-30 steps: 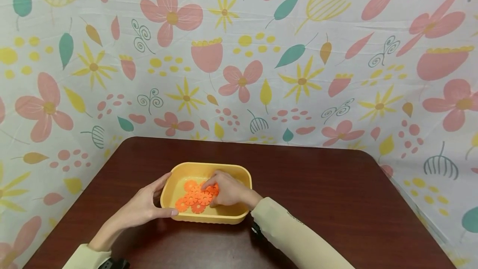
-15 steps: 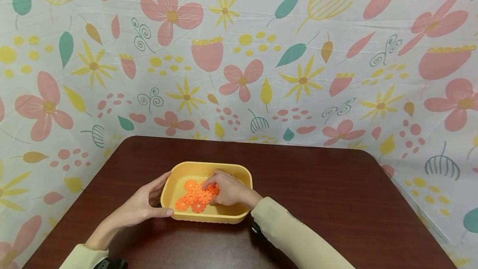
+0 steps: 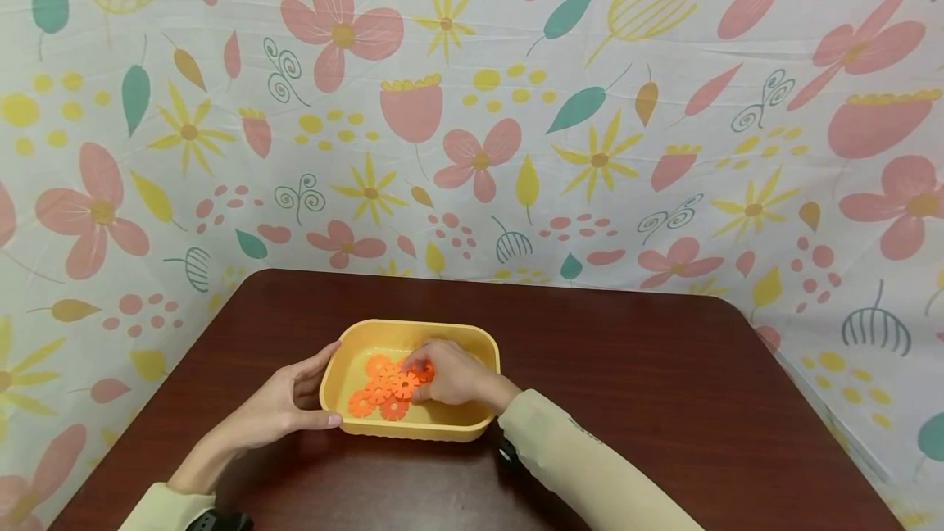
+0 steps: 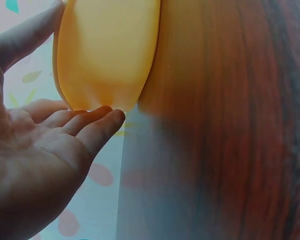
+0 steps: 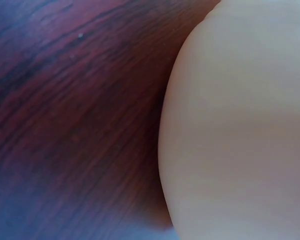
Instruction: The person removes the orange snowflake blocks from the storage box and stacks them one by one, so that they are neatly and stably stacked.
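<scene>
A yellow plastic bin [image 3: 413, 431] with rounded corners stands on the table, holding several orange notched discs [image 3: 379, 389] in a loose pile. My left hand [image 3: 276, 406] grips the bin's left end, thumb at the front corner and fingers at the back one. In the left wrist view, the fingers [image 4: 85, 120] lie against the bin [image 4: 110, 45]. Inside the bin, my right hand [image 3: 451, 375] has its fingers curled over discs on the right of the pile, thumb low beside them. Its fingertips are partly hidden among the discs.
A dark reddish-brown wooden table [image 3: 627, 383] extends around the bin. Behind it hangs a white cloth [image 3: 472, 105] printed with flowers and leaves. A pale, blurred curved surface [image 5: 240, 125] fills the right side of the right wrist view.
My left thumb has slid slightly left along the bin's front corner. The right hand's fingers and thumb have drawn a little closer together around the discs. The bin stays in place.
</scene>
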Action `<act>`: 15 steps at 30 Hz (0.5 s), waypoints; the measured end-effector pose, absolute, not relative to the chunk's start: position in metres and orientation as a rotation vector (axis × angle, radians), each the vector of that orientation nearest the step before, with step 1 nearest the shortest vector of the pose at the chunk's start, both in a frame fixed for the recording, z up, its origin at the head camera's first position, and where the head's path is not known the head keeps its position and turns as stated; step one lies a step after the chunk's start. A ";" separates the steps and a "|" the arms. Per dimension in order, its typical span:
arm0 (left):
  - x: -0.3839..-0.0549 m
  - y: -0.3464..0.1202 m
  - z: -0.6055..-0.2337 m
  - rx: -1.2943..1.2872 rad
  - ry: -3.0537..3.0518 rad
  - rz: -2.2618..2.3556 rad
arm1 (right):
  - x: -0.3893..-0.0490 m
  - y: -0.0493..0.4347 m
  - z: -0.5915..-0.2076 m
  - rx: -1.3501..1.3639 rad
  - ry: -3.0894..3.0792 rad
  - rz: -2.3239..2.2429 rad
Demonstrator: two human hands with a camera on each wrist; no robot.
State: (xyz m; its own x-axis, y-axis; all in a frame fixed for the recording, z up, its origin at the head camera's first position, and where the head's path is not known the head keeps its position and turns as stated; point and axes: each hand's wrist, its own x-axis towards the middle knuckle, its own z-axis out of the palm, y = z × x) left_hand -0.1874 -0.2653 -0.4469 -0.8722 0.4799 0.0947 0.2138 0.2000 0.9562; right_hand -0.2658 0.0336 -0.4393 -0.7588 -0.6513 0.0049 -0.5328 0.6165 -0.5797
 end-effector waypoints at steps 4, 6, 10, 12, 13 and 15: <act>-0.187 -0.265 -0.448 0.655 2.230 1.748 | -0.266 0.033 -0.438 -0.952 2.616 -0.877; -0.187 -0.265 -0.448 0.649 2.225 1.750 | -0.266 0.033 -0.437 -0.944 2.608 -0.887; -0.188 -0.264 -0.447 0.638 2.215 1.752 | -0.265 0.033 -0.434 -0.938 2.605 -0.895; -0.188 -0.264 -0.448 0.631 2.215 1.747 | -0.265 0.033 -0.434 -0.940 2.604 -0.898; -0.188 -0.264 -0.448 0.628 2.216 1.744 | -0.265 0.033 -0.434 -0.941 2.605 -0.901; -0.188 -0.264 -0.447 0.627 2.220 1.741 | -0.266 0.034 -0.434 -0.958 2.605 -0.904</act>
State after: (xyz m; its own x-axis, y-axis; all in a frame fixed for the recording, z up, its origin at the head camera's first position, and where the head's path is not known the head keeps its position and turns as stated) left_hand -0.1883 -0.2638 -0.4474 -0.8758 0.4782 0.0662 0.1781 0.1926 0.9650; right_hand -0.2656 0.0338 -0.4339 -0.7627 -0.6468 0.0041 -0.5103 0.5979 -0.6182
